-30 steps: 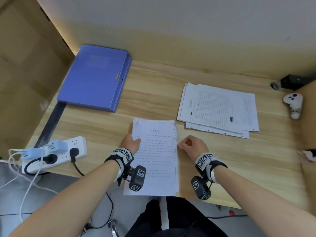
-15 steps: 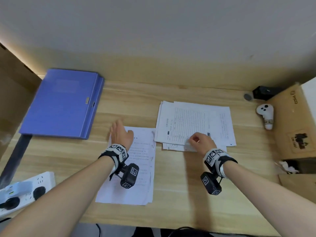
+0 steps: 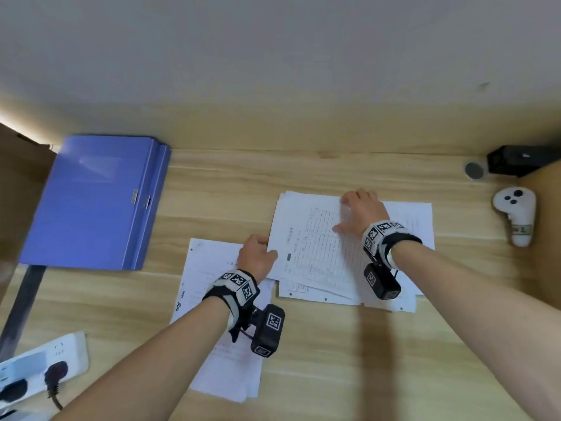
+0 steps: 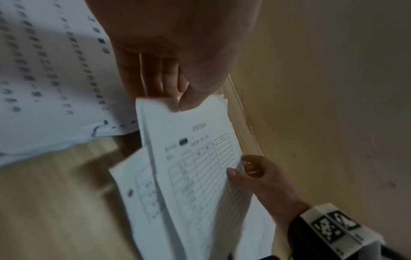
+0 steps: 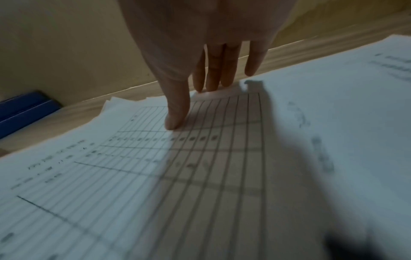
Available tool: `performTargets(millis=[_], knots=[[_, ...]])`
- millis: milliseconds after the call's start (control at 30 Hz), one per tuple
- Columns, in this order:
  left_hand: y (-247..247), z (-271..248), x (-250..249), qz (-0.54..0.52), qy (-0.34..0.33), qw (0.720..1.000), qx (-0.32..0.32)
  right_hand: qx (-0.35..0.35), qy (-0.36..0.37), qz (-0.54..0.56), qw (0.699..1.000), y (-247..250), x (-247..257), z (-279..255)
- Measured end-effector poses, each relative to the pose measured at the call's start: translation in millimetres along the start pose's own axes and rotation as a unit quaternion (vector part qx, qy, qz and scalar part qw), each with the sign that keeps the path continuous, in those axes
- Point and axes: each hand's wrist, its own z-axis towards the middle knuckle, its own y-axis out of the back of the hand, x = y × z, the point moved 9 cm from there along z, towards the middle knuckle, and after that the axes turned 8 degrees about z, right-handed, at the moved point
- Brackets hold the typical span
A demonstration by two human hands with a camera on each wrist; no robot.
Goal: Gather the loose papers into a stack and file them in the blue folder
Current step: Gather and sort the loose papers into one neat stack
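Note:
The closed blue folder (image 3: 91,202) lies at the back left of the desk. A sheaf of text papers (image 3: 209,287) lies in front of me, partly under my left forearm. To its right is a loose pile of papers (image 3: 318,256) topped by a ruled form (image 4: 195,167). My left hand (image 3: 258,253) pinches the form's left corner, thumb on top and fingers beneath (image 4: 175,100). My right hand (image 3: 352,212) rests on the pile, fingertips at its far edge and thumb flat on the form (image 5: 192,105).
A white power strip (image 3: 45,360) with plugs sits at the front left. A white controller (image 3: 516,214) and a black device (image 3: 516,162) lie at the far right beside a cardboard wall. The back wall runs close behind the papers.
My left hand left the text papers and took the left corner of the right pile's top form. My right hand slid from the pile's near edge to its far edge.

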Motion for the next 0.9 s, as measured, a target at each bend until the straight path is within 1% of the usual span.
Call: performTargets(millis=[133, 267, 333, 467, 633, 800, 900], knots=[[-8.2, 0.5, -1.1, 0.003, -0.015, 1.000, 0.026, 0.015, -0.014, 0.012, 1.000, -6.1, -9.4, -8.6], [-14.4, -5.2, 1.2, -0.031, -0.025, 0.998, 0.040, 0.009, -0.070, 0.121, 0.990, -8.9, -27.9, -28.9], [-14.4, -8.6, 1.7, -0.049, -0.034, 0.997, 0.039, -0.017, -0.082, 0.163, 0.983, -8.0, -39.8, -41.9], [-13.9, -11.2, 1.1, -0.063, -0.060, 0.995, 0.042, -0.093, -0.108, 0.186, 0.972, 9.2, -66.9, -75.2], [-13.2, -5.1, -4.0, -0.001, -0.076, 0.996, 0.049, -0.159, -0.190, 0.220, 0.944, 28.6, -117.4, -127.4], [-7.2, 1.7, -18.0, 0.058, -0.098, 0.992, 0.052, -0.199, -0.215, 0.221, 0.930, 39.2, -144.4, -164.2], [-2.4, 5.9, -28.3, 0.103, -0.111, 0.987, 0.050, -0.205, -0.245, 0.209, 0.924, 40.5, -160.7, -176.7]])
